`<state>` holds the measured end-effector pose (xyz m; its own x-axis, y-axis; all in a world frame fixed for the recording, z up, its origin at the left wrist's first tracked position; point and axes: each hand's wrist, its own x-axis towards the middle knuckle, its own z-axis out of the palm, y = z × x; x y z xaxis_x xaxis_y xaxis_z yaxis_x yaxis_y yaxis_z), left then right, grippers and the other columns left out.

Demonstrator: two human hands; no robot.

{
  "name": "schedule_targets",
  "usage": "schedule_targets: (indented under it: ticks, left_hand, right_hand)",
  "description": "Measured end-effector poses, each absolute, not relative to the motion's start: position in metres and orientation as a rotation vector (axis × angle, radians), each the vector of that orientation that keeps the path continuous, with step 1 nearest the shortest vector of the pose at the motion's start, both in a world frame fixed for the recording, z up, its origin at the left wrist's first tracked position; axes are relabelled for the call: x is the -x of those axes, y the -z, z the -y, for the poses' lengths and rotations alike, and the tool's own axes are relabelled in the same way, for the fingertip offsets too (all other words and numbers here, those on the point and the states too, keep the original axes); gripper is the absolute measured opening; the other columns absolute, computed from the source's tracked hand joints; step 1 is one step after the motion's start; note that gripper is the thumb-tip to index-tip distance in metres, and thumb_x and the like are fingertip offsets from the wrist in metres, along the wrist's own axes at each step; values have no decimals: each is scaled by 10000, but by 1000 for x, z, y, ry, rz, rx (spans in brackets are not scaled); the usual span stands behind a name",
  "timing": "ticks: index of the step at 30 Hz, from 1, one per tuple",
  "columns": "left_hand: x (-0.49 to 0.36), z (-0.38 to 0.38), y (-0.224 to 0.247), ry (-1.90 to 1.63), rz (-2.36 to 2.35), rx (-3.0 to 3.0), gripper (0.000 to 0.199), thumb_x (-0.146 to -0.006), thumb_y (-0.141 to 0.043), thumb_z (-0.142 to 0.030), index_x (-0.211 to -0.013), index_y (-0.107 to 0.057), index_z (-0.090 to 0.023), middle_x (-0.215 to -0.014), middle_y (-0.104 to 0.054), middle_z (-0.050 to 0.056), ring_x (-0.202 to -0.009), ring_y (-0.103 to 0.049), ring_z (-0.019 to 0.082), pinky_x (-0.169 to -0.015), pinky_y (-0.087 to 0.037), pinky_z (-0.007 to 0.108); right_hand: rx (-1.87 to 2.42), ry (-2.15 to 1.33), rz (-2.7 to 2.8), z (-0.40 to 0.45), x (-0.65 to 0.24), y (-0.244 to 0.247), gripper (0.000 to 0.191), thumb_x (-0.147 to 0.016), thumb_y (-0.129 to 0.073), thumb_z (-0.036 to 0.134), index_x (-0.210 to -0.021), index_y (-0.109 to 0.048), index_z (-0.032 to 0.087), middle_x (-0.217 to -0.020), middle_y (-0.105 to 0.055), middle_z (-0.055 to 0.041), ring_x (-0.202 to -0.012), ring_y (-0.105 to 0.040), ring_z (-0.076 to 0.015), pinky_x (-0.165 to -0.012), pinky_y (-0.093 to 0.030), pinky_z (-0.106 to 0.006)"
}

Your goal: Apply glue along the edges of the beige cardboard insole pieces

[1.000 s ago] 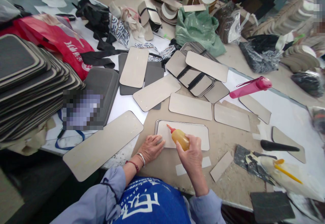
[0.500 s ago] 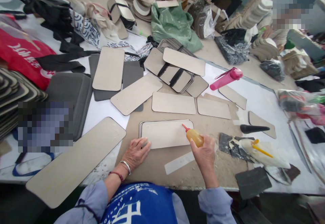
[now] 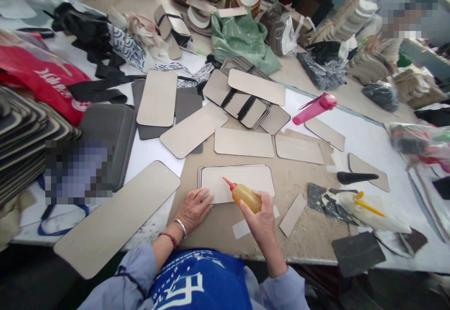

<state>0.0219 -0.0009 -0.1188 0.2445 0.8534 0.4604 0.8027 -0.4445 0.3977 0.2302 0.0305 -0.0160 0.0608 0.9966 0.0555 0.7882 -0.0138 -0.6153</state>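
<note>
A person's two bare hands work close to the near edge of a cluttered worktop (image 3: 309, 246), around its middle. The right hand (image 3: 258, 214) is wrapped around an amber bottle (image 3: 246, 198), its red nozzle (image 3: 230, 183) slanting toward the far left. The tip is over a short stack of beige panels (image 3: 251, 178) lying flat just in from that edge; whether it touches is unclear. The left hand (image 3: 195, 209) rests its fingers on the stack's near left corner; I cannot tell whether it pinches the panels. The step in hand looks like applying the bottle's contents to the top panel. Continuing would call for a controlled squeeze, with the stack kept steady beneath the nozzle.
</note>
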Motion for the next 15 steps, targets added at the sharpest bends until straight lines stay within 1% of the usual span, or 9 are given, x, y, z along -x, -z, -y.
schedule_targets:
  ticks: [3,9,11,15]
  left_hand:
    - [-19,4,121,-988,-1616,-2403,236,-844,-522,-199,-1070,-589,-203,-1089,-594,111,-1076,-511,230,-891,-440,397]
    - [-15,8,125,-1002,-1583,-2399,175,-850,-504,-136,-979,-599,-207,-980,-637,67,-984,-560,177,-844,-475,336]
    - [-15,8,126,-1016,-1569,-2398,166,-851,-509,-134,-970,-599,-206,-977,-638,63,-990,-556,174,-840,-480,326]
    - [-14,8,125,-1035,-1551,-2421,185,-842,-518,-113,-987,-594,-198,-999,-632,68,-1013,-548,184,-863,-473,340]
  right_hand:
    - [1793,-580,1798,-18,-212,13,291,-741,-586,353,-992,-491,240,-961,-493,-40,-885,-550,-199,-767,-495,-364]
    - [1715,-532,1999,-10,-192,21,322,-739,-584,341,-1028,-487,242,-940,-502,-48,-846,-559,-203,-687,-506,-343]
    - [1737,-495,2039,-9,-192,22,318,-750,-570,337,-1039,-483,239,-939,-494,-49,-845,-555,-206,-679,-502,-343]
    - [1856,-399,1990,-10,-208,19,288,-758,-553,347,-1011,-493,224,-930,-482,-53,-845,-541,-217,-690,-489,-355]
